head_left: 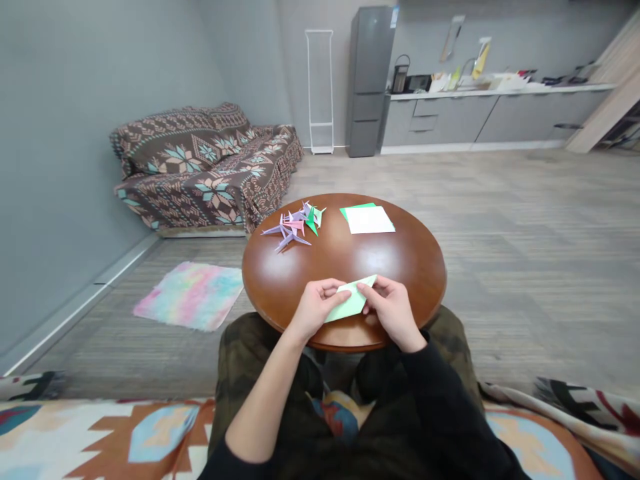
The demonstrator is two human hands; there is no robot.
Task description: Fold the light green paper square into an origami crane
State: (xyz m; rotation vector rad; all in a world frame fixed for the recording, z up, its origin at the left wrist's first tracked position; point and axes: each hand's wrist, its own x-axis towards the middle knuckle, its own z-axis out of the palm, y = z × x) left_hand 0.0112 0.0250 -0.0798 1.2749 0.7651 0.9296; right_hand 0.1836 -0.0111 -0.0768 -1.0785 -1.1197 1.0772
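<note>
A light green folded sheet of paper (349, 305) is held between both hands, above the near edge of the round table. My left hand (319, 305) grips its left side, thumb on top and fingers behind. On the right side, my right hand (390, 308) pinches the paper near its upper corner. Folded paper cranes (295, 227) in purple, pink and green lie in a cluster at the table's far left. Toward the far right rests a stack of paper sheets (371, 219), white on top with green showing beneath.
The round brown table (280, 280) stands close in front of my knees. A sofa with a patterned cover (210, 167) is at the back left, and a pastel rug (190, 293) lies on the floor. Beyond are a grey fridge (371, 80) and a kitchen counter (450, 120).
</note>
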